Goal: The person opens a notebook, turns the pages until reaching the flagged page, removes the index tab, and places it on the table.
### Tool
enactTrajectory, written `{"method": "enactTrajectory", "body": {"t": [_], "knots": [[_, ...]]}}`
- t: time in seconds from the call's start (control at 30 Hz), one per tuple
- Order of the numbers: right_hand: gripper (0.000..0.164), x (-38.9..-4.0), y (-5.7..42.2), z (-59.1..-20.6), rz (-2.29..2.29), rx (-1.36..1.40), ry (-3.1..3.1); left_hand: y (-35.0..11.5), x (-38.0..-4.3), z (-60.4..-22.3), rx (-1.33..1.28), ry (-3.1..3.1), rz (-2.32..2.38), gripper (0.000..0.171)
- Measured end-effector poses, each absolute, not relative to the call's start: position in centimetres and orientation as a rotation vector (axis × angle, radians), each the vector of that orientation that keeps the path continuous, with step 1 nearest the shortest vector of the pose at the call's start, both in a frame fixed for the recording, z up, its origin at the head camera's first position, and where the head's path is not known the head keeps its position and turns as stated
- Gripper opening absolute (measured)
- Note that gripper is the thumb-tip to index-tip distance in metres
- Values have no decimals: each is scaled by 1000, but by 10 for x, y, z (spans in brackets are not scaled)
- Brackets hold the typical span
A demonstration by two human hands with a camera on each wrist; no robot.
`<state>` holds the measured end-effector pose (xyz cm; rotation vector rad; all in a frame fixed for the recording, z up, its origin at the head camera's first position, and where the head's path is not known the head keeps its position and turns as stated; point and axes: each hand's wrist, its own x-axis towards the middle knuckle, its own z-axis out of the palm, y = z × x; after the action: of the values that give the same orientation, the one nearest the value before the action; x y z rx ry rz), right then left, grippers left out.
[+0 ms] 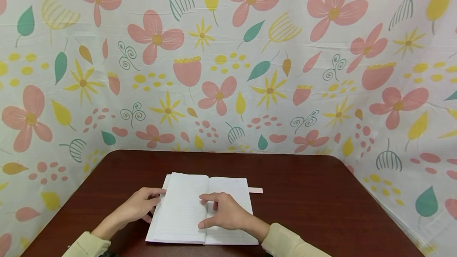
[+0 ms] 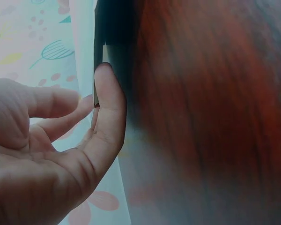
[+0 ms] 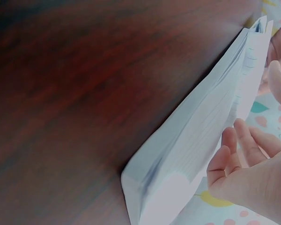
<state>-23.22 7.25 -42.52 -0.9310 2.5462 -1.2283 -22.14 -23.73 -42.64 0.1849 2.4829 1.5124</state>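
Note:
An open notebook with lined white pages lies on the dark wood table. At its left edge, my left hand holds the side between its fingers. In the left wrist view, one finger of that hand lies along the underside of the edge, with the other fingers on the opposite side. My right hand is over the middle fold and right page, fingers loosely bent and nothing gripped. The right wrist view shows its fingertips close over the pages.
A pale pink strip sticks out from the notebook's right edge onto the table. White cloth printed with flowers and leaves surrounds the table at the back and both sides.

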Motion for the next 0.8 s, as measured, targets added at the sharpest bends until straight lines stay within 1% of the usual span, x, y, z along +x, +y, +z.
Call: {"method": "enactTrajectory", "body": {"t": [0.1, 0.27, 0.33, 0.57, 0.8], "knots": [[71, -232, 73, -425, -1229, -937, 2549, -236, -221, -425, 159, 2481, 1505, 43], [71, -233, 73, -426, -1229, -941, 2541, -238, -220, -426, 250, 2511, 1480, 60], [70, -233, 74, -426, -1229, -941, 2535, -239, -220, -427, 276, 2509, 1487, 64], [68, -234, 83, -424, -1236, -960, 2546, -240, -220, -427, 292, 2504, 1507, 66], [70, -234, 111, -423, -1196, -974, 2623, -239, -220, -426, 281, 2524, 1493, 71]]}}
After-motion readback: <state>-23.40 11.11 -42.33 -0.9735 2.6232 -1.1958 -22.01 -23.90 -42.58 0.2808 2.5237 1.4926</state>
